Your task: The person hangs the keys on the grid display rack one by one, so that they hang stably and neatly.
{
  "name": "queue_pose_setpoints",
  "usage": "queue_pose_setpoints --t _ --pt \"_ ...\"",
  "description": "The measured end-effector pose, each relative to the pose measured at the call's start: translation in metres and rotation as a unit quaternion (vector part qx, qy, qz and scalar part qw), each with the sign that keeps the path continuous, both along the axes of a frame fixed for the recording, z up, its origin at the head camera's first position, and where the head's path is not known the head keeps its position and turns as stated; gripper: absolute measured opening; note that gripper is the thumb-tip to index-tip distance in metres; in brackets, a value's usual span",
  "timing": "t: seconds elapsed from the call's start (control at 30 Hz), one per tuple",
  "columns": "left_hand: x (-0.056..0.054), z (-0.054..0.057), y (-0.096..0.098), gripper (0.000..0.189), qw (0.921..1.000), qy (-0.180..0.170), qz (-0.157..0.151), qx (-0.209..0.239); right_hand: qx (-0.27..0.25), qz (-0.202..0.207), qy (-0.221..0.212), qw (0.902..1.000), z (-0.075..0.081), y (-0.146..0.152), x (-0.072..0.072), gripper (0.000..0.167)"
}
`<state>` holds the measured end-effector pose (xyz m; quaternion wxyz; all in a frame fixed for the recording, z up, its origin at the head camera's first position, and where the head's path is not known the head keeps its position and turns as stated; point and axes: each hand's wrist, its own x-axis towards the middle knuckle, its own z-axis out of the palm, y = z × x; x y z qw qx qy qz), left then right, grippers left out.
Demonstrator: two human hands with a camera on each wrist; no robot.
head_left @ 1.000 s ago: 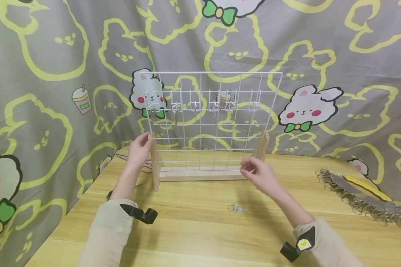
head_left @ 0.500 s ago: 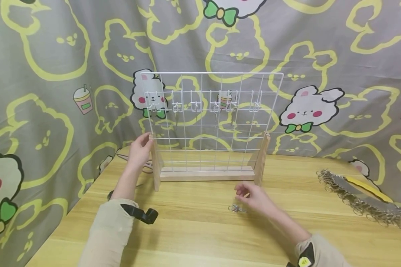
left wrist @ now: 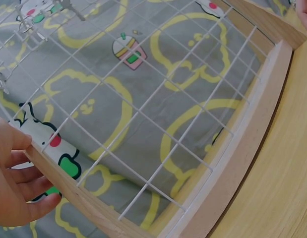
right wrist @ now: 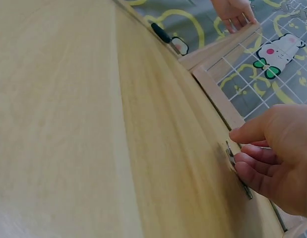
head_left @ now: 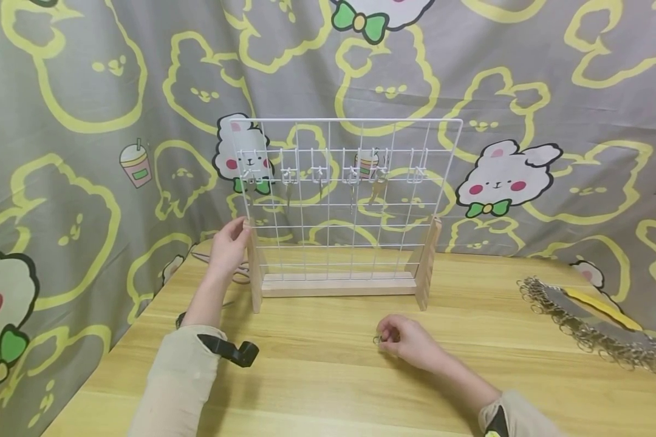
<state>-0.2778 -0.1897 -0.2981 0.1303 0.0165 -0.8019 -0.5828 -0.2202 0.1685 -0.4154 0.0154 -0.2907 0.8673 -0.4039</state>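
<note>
A white wire grid rack point(head_left: 328, 225) stands upright on a wooden base point(head_left: 339, 285). My left hand point(head_left: 229, 246) grips the top of its left wooden post point(head_left: 254, 267), thumb in front, as the left wrist view point(left wrist: 59, 173) also shows. White hooks line the grid's upper part, and keys point(head_left: 379, 187) hang from several of them. On the table before the rack, my right hand point(head_left: 410, 343) has its thumb and curled fingers at a small bunch of keys point(right wrist: 230, 153). Their ring point(head_left: 377, 340) pokes out past the fingertips; the rest is mostly covered by the hand.
A big loop of many metal key rings with a yellow strip point(head_left: 596, 328) lies at the table's right. Scissors point(head_left: 240, 276) lie behind my left hand. A dark-handled tool point(right wrist: 160, 32) shows at the table's left edge. A patterned curtain point(head_left: 503, 91) hangs behind.
My right hand has moved down from the rack's lower right to the keys on the table. A hanging key near the right has turned broadside. My left hand stays put.
</note>
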Motion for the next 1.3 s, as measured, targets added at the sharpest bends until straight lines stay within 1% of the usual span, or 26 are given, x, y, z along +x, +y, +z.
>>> queue_pose_setpoints --t 0.1,0.2,0.37,0.5,0.7,0.8,0.97,1.07,1.23,1.3 --pt "0.000 0.000 0.000 0.049 1.0000 -0.001 0.001 -0.001 0.018 -0.006 0.022 0.9996 -0.003 -0.001 0.000 0.017" --pt "0.000 0.000 0.000 0.050 1.0000 -0.002 0.001 -0.001 0.035 -0.004 0.041 0.9986 -0.006 -0.002 0.000 0.012" --pt "0.001 0.000 0.000 0.050 1.0000 -0.001 0.001 -0.002 0.050 0.002 0.052 0.9974 -0.007 -0.004 0.001 0.008" --pt "0.001 0.001 0.000 0.049 1.0000 0.002 0.000 -0.002 0.055 -0.001 0.071 0.9959 -0.008 -0.007 0.002 0.011" --pt "0.001 0.000 -0.001 0.049 1.0000 0.004 -0.001 -0.001 0.075 -0.008 0.122 0.9896 -0.008 -0.009 0.004 0.014" --pt "0.000 -0.001 0.000 0.049 1.0000 0.004 -0.002 0.000 0.080 -0.017 0.132 0.9878 -0.005 -0.008 0.004 0.016" --pt "0.000 -0.001 0.000 0.049 1.0000 0.003 -0.002 0.002 0.071 -0.034 0.116 0.9901 -0.002 -0.004 0.001 0.019" --pt "-0.001 -0.001 0.000 0.050 1.0000 0.004 -0.002 0.002 0.052 -0.045 0.103 0.9923 -0.002 -0.002 0.000 0.018" --pt "0.000 -0.002 -0.001 0.050 1.0000 0.001 -0.003 0.002 0.019 -0.058 0.119 0.9910 -0.001 0.001 0.000 0.014" --pt "0.000 -0.002 -0.002 0.050 1.0000 0.001 -0.004 0.002 0.014 -0.059 0.130 0.9896 0.000 0.003 0.000 0.012"
